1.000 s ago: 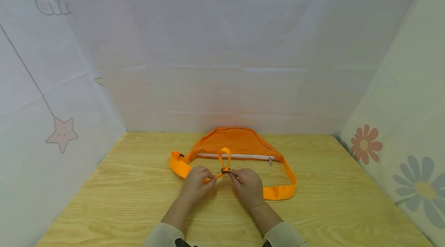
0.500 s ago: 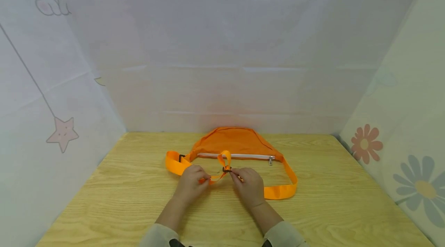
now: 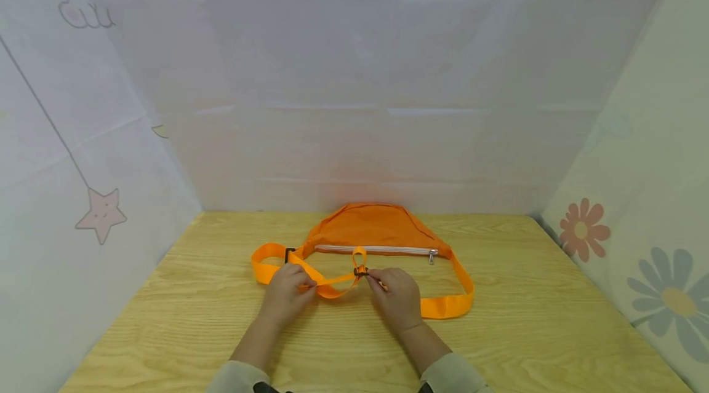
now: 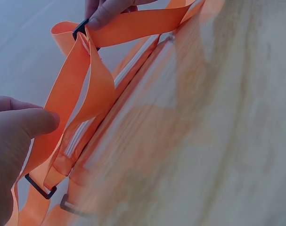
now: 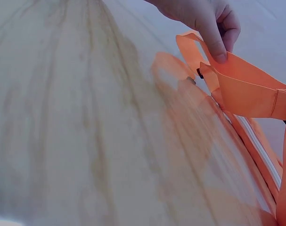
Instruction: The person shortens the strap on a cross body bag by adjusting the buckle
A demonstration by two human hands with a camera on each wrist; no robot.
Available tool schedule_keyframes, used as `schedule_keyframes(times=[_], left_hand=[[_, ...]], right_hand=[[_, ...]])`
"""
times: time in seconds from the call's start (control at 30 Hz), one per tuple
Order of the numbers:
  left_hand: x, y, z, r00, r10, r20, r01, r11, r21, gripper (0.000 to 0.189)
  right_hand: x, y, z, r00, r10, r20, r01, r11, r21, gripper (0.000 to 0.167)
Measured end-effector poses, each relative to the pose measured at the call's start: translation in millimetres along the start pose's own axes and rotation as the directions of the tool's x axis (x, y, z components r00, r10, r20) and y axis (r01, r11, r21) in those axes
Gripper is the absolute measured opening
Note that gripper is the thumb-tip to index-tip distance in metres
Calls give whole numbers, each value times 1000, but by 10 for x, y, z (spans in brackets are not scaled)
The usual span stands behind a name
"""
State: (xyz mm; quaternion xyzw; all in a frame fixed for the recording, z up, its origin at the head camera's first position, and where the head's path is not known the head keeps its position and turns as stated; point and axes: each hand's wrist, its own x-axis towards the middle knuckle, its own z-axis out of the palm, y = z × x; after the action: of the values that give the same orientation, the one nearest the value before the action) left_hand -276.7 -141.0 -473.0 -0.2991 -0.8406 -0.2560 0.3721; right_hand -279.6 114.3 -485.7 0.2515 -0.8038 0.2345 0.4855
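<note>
An orange waist bag (image 3: 376, 227) lies at the back of the table, its white zipper (image 3: 376, 250) facing me. My right hand (image 3: 396, 297) pinches a black slider buckle (image 4: 80, 29) on the bag's orange strap (image 3: 335, 291). A small strap loop (image 3: 359, 253) stands up from that buckle. To its left, my left hand (image 3: 285, 294) pinches the strap between thumb and fingers, and the length between the hands runs fairly straight. Thumb on webbing shows in the left wrist view. The right wrist view has the left hand (image 5: 211, 23) gripping the strap's upper edge.
A second black ring (image 3: 289, 255) joins the strap to the bag's left end, where a strap loop (image 3: 260, 264) bulges leftward. More strap (image 3: 445, 305) curves round on the right. Cloth-covered walls (image 3: 354, 104) enclose the wooden table (image 3: 532, 319) at back and sides.
My left hand has moved left, drawing strap away from the buckle. The loop above the buckle has become smaller, and the left-hand bulge has spread further left. My right hand stays nearly still.
</note>
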Motion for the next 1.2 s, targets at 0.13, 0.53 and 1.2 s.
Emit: schedule_keyframes(times=[0.13, 0.53, 1.2], left_hand=[[-12, -19, -11, 1000, -14, 7, 14, 1000, 21, 20], [-90, -132, -145, 988, -144, 49, 140, 988, 65, 17], [-161, -259, -287, 966, -240, 99, 232, 969, 84, 18]], right_hand=[[1, 5, -3, 1000, -5, -5, 5, 1000, 1, 16], [12, 13, -5, 999, -26, -21, 26, 1000, -3, 18], [16, 13, -5, 999, -35, -42, 36, 999, 16, 21]])
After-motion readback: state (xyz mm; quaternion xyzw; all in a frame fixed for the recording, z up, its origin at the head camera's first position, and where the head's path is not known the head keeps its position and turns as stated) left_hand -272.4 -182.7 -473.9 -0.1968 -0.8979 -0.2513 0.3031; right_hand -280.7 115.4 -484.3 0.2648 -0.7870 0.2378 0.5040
